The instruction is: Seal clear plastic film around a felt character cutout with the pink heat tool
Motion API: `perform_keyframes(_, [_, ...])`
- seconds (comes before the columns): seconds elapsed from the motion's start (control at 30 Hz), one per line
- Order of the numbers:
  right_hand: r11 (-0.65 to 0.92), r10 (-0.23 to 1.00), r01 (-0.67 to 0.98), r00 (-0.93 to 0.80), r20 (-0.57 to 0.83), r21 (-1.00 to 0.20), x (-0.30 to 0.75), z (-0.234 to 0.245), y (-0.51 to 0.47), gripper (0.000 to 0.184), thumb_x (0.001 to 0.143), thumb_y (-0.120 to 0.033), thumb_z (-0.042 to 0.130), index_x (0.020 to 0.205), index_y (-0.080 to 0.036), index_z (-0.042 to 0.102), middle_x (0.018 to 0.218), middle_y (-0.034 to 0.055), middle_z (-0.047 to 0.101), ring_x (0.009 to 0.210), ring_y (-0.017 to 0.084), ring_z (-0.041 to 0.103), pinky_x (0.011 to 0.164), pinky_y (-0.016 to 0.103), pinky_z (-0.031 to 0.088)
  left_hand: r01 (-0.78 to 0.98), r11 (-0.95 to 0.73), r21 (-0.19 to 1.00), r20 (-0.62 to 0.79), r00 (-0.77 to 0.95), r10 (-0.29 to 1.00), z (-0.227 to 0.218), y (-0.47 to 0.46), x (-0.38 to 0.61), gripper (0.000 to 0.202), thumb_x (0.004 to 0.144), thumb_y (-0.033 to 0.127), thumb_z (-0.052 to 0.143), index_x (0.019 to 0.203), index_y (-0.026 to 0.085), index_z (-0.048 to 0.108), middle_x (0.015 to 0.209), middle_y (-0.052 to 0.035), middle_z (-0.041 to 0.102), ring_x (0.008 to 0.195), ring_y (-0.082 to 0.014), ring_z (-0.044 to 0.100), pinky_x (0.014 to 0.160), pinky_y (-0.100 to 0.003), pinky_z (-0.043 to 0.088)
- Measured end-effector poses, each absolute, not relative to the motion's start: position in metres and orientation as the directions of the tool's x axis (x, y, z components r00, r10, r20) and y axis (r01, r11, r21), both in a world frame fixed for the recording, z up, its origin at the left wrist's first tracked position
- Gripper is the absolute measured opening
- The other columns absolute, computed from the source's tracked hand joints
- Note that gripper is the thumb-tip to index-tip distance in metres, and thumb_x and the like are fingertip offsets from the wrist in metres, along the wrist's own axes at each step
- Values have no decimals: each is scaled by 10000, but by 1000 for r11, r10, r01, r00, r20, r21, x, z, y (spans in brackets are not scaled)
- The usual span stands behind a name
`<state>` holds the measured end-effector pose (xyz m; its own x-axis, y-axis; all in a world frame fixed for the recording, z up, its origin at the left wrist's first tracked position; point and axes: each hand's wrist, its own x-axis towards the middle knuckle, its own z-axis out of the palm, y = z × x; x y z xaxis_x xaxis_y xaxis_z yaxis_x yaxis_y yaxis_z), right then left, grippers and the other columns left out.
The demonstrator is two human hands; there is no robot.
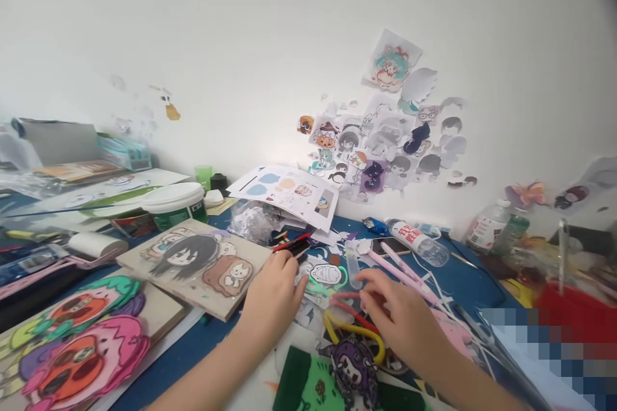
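My left hand (277, 286) rests palm down with bent fingers at a bundle of dark and red pencils (293, 245); its fingertips are hidden, so I cannot tell whether it grips any. To the right, my right hand (395, 305) has thumb and fingers apart, close to the lower end of a clear plastic strip (354, 263). Between both hands lie a small line-drawn cutout (325, 273) and mint-green scissor handles (343, 279). Red handles (349, 308) and a yellow loop (380, 350) sit below, beside a purple character figure (354, 369).
Painted boards (193, 263) and pink-and-orange character art (91, 347) lie on the left, near a white-lidded tub (174, 199). Printed sheets (289, 192) lean at the wall. A plastic bottle (418, 243), pink tool (405, 276) and red container (573, 308) are on the right.
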<state>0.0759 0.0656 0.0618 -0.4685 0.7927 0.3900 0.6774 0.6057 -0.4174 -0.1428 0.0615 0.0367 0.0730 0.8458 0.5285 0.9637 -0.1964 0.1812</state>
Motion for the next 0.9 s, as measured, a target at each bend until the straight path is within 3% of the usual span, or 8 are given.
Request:
perform_keyframes(0.1, [625,773,675,-468,427,-392,70,78,72,213,883,-264,370,1020,-222,528,690,13,661,545,176,578,503,273,366,977,-203,60,545,139,827,45,64,-148,141,856,214,444,803,175,568,960,-125,610,915,-270,582,734,-379,511])
perform_keyframes(0.27, [531,840,660,-331,429,-531,47,105,106,173,830,-223,438,968,-221,541,712,0,658,573,171,556,551,278,361,985,-143,-97,540,173,824,76,83,-164,133,807,123,489,904,130,579,979,-147,611,951,-292,550,795,-411,468])
perform_keyframes(0.33, [422,906,599,-247,344,-681,35,108,131,183,779,-186,505,953,-225,547,789,2,660,635,171,567,577,273,369,982,-111,-153,526,176,832,89,102,-172,166,788,123,525,947,116,574,990,-159,607,989,-315,532,807,-424,450])
perform_keyframes(0.43, [296,955,559,-164,247,-775,16,101,176,276,749,-179,558,1022,-202,527,874,25,647,637,167,564,586,282,388,969,-66,-240,498,181,848,97,142,-183,267,769,116,574,1036,101,557,1077,-179,580,1078,-335,486,867,-457,405])
perform_keyframes(0.53, [101,995,486,-69,77,-868,0,86,214,355,774,-200,590,1110,-144,494,956,85,615,688,178,576,599,306,437,948,-57,-314,448,200,872,94,183,-195,329,821,222,586,1135,145,528,1198,-107,537,1123,-284,479,918,-482,389])
perform_keyframes(0.7, [-152,985,243,-49,-168,-958,-13,74,243,296,882,-309,537,1133,-153,511,1024,59,581,781,156,597,653,324,517,938,-43,-344,378,180,908,99,226,-209,301,868,313,545,1128,161,544,1143,-77,582,991,-226,581,840,-449,479])
perform_keyframes(0.8, [-188,977,53,-95,-193,-981,-14,81,249,299,921,-336,458,1159,-157,480,971,57,602,692,135,618,590,287,524,946,-41,-322,352,160,922,114,239,-213,290,877,315,533,1120,158,546,1099,-72,602,932,-208,605,789,-416,508])
perform_keyframes(0.9, [-172,984,-109,-59,-167,-979,-17,89,255,335,975,-362,261,1208,-177,417,952,58,607,633,106,624,552,242,512,954,-35,-296,351,143,925,129,249,-216,301,882,335,520,1127,161,543,1093,-73,604,934,-209,605,791,-418,505])
